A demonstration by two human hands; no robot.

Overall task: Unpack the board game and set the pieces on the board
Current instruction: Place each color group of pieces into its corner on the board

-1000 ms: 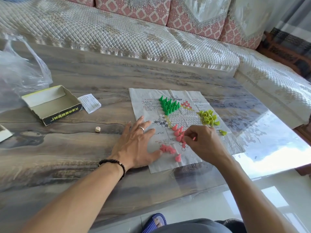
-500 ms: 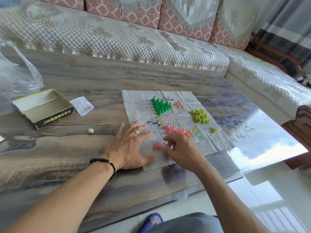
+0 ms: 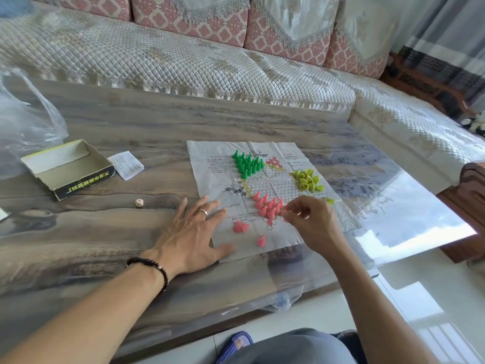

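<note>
Quilted sofa behind; streaked worktop [image 3: 105, 232] carrying a paper board [image 3: 262, 185]. Green pieces [image 3: 246, 164] stand on their corner, yellow pieces [image 3: 307, 181] heaped. Pink pieces [image 3: 267, 206]: your row has thickened since a second ago, leaving three strays [image 3: 241, 227] (nearly done, by my judgement). Left hand [image 3: 194, 232]: flat, fingers spread, pressing the sheet. Right hand [image 3: 312, 222]: grip pinching one pink piece [image 3: 284, 212] above the row.
</note>
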